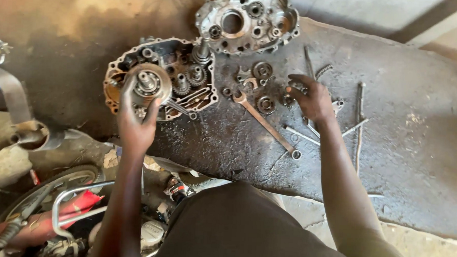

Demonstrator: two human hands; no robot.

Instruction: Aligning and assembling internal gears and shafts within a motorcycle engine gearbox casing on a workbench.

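Clutch hub (148, 83), left of centre, gripped by left hand (136, 120) over open crankcase (161, 77). Looks heavy, stiff, oily; best held by rim. Right hand (312, 99), fingers loosely curled, picks among small parts (291, 92) on surface (413, 126). Wrench (265, 124) between.

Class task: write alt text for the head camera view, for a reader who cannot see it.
A person's left hand holds a round clutch assembly over an open engine crankcase, while the right hand reaches among gears and bolts beside a spanner.
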